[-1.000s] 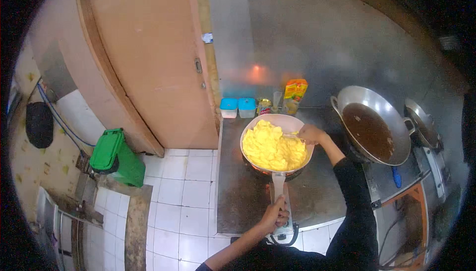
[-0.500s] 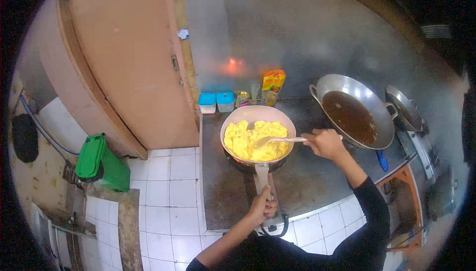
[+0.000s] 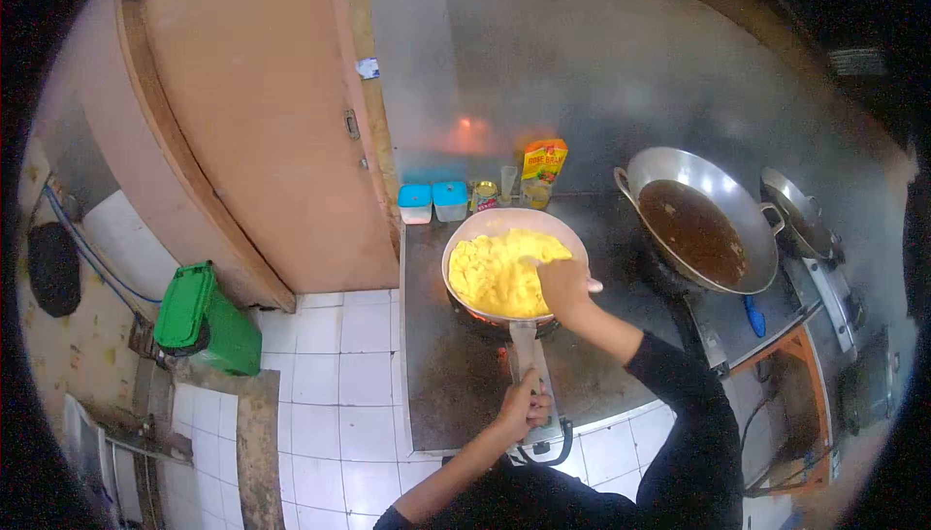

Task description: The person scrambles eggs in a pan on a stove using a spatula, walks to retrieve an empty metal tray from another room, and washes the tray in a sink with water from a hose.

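A light-coloured frying pan (image 3: 465, 235) sits over a lit burner, holding a mass of scrambled eggs (image 3: 497, 273). Its handle (image 3: 525, 341) points toward me, and my left hand (image 3: 525, 408) is wrapped round the lower end. Over the pan's right side, my right hand (image 3: 568, 289) is closed on a spatula. Only the pale end of the spatula handle (image 3: 594, 286) shows clearly beside the hand; the blade is mostly hidden by the hand and eggs.
Behind the pan stand two blue-lidded tubs (image 3: 433, 202), a small can (image 3: 484, 196) and a yellow pouch (image 3: 542, 171). To the right are a large wok (image 3: 703, 169) of brown liquid and a smaller pan (image 3: 797, 202). A green bin (image 3: 208, 321) stands at left.
My right hand has moved left over the pan with the spatula, and the eggs have spread and shifted. My left hand still grips the handle. The camera view has shifted a little.
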Available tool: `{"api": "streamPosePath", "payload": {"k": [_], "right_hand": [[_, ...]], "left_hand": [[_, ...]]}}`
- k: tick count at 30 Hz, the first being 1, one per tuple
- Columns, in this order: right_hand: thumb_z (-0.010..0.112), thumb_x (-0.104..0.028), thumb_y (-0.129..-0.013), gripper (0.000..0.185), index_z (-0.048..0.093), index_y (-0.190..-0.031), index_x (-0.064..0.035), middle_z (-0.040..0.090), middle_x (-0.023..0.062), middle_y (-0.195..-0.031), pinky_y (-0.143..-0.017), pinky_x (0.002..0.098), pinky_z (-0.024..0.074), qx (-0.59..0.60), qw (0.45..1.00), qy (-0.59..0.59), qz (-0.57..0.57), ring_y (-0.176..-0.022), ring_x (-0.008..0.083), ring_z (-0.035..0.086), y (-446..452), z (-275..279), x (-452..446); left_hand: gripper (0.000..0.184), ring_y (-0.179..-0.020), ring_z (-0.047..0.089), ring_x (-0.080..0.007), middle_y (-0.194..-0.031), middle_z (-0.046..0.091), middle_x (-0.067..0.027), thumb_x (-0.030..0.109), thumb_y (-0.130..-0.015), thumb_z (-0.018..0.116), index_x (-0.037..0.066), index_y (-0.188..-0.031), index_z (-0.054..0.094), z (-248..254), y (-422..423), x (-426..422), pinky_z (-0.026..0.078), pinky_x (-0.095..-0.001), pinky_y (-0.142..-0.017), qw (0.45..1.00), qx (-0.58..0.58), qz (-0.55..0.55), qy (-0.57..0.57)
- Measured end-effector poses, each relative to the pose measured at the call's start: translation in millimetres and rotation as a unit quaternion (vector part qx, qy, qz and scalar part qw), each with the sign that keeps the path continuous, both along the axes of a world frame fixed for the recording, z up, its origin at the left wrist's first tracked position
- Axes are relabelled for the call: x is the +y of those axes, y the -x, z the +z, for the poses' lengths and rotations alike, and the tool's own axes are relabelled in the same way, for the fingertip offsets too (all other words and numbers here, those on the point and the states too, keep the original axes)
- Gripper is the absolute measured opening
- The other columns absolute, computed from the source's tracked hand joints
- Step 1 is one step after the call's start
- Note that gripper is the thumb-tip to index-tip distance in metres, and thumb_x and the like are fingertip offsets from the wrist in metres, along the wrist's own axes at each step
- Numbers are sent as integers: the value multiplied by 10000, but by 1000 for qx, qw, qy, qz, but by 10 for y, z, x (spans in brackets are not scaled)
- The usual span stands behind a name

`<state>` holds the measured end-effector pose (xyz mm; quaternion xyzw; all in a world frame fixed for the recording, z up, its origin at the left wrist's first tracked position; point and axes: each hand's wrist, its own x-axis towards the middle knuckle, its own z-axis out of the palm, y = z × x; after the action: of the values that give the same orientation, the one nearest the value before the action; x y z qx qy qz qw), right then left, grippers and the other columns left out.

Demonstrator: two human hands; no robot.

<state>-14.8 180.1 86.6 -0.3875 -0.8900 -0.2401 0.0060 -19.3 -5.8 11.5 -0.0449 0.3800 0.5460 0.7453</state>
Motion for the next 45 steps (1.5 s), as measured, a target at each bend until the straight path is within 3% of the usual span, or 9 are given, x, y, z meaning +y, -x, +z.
{"api": "streamPosePath", "payload": {"k": [10, 21, 26, 29, 30, 31, 35, 40, 45], "right_hand": [[543, -178, -720, 148, 624, -783, -72, 618, 133, -769, -623, 379, 508, 121, 989, 66, -62, -694, 286, 630, -539, 993, 190], [513, -270, -785, 271, 620, -846, -28, 616, 173, -820, -678, 416, 494, 168, 966, 183, -65, -782, 349, 613, -206, -132, 1201], [518, -314, -792, 267, 661, -841, -94, 618, 136, -737, -650, 397, 482, 184, 941, 167, 232, -670, 338, 595, 433, -300, 2188], [581, -297, -750, 226, 671, -811, -99, 610, 122, -672, -538, 355, 454, -44, 720, 156, 675, -575, 290, 567, 1166, -194, 2717], [619, -279, -705, 202, 670, -787, -102, 609, 110, -668, -494, 350, 427, -104, 830, 366, 408, -556, 268, 562, 1335, 234, 2344], [657, -261, -660, 187, 668, -762, -105, 607, 97, -664, -451, 345, 399, -154, 830, 529, 89, -537, 246, 556, 1463, 563, 2011], [678, -249, -617, 214, 665, -759, -90, 589, 87, -633, -434, 359, 404, -285, 861, 408, 99, -527, 217, 554, 1687, 979, 1402], [617, -148, -627, 160, 656, -742, -43, 609, 144, -675, -516, 394, 469, -220, 897, 195, 331, -623, 292, 609, 819, 1240, 946], [600, -146, -655, 112, 646, -710, -61, 619, 134, -681, -539, 400, 484, -182, 935, 128, 276, -644, 295, 624, -95, 1361, 624]], "left_hand": [[417, -360, 218, -56, -499, 267, 58, 521, -817, 487, 116, -777, 396, -12, 14, 19, 168, -215, -342, 1000, -7, 5, -21], [429, -363, 218, -51, -514, 276, 50, 522, -825, 479, 103, -813, 384, 148, 150, -44, 181, -215, -341, 999, -34, -27, -26], [412, -359, 218, -52, -508, 274, 53, 508, -833, 474, 108, -782, 389, 99, 270, -50, 158, -220, -318, 999, -21, -43, -11], [393, -356, 213, -57, -500, 272, 55, 487, -846, 458, 112, -758, 385, 77, 324, -63, 159, -226, -319, 998, -28, -49, -8], [390, -355, 214, -58, -499, 280, 51, 487, -846, 457, 116, -751, 384, 156, 318, -72, 159, -229, -319, 999, -8, -49, 3], [387, -354, 216, -60, -498, 288, 48, 488, -845, 456, 121, -743, 383, 194, 291, -67, 159, -232, -320, 999, 11, -48, 14], [393, -351, 239, -63, -499, 294, 44, 488, -849, 450, 115, -742, 385, 148, 285, -42, 171, -231, -320, 998, 10, -50, 29], [385, -354, 235, -61, -510, 302, 35, 468, -853, 453, 105, -745, 388, 105, 265, -71, 168, -223, -317, 999, -6, -33, 11], [389, -361, 231, -51, -530, 302, 37, 460, -853, 467, 93, -753, 390, 35, 271, -84, 173, -210, -322, 999, -25, -22, -28]]}}
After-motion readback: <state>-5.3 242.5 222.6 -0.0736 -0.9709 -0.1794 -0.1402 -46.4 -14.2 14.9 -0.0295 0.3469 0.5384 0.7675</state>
